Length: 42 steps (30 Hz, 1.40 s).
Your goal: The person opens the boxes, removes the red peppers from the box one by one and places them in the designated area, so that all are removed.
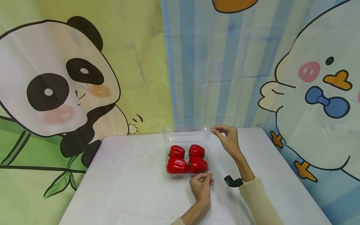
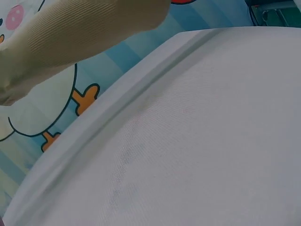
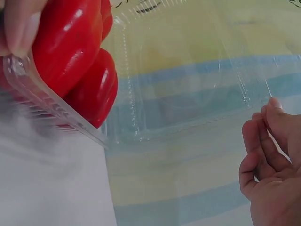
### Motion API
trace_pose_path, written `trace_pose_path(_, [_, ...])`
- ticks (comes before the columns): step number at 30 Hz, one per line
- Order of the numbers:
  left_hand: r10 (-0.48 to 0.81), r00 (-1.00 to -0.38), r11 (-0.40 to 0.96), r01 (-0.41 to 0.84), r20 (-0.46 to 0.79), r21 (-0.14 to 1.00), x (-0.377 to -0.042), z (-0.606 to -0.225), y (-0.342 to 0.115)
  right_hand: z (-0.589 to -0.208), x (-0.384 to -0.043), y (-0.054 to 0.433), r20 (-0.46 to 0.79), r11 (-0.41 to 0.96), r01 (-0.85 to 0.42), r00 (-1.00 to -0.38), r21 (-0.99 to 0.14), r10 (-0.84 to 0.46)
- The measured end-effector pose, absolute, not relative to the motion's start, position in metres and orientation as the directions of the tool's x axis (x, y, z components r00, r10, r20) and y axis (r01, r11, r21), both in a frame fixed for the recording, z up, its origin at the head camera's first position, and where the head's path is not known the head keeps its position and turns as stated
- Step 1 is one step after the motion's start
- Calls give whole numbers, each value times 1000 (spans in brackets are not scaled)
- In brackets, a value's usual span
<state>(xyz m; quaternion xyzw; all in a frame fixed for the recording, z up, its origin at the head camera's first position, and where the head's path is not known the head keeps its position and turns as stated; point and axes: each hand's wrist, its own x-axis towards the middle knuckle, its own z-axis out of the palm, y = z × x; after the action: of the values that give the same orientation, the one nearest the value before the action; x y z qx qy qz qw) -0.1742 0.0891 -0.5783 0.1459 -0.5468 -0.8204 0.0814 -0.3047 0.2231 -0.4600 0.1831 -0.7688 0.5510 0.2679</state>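
Note:
A clear plastic clamshell box (image 1: 177,175) lies on the table with its lid (image 1: 186,135) raised at the back. Inside sit several glossy red bell peppers (image 1: 177,165), two of which show large in the right wrist view (image 3: 70,47). My left hand (image 1: 201,186) pinches the box's near right corner between thumb and fingers. With thumb and fingertips, my right hand (image 1: 229,140) pinches the lid's right edge, holding it up. The left wrist view shows only the right sleeve (image 2: 94,33) and tabletop; the left hand itself is outside it.
A white cloth covers the table (image 1: 126,181). Behind it hangs a printed curtain (image 1: 197,78) with a panda and a white bird, close to the lid. A small black device (image 1: 233,181) is strapped at the right wrist.

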Motion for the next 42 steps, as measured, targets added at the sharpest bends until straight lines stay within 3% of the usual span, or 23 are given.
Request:
trace_pose_path(16, [-250, -958, -376, -40, -143, 926, -163, -579, 80, -483, -334, 227, 508, 311, -490, -861, -814, -24])
trace_pose_path(24, [-182, -968, -374, -95, -173, 923, -162, -578, 76, -494, -345, 225, 393, 238, -381, -919, -893, 5])
trace_pose_path(34, [-54, -964, -347, -226, -260, 910, -161, -578, 66, -513, -359, 227, 280, 306, -256, -959, -917, 39])
trace_pose_path(42, [20, -954, -317, -290, -300, 903, -161, -577, 57, -520, -367, 225, 262, 308, -251, -965, -918, -4])
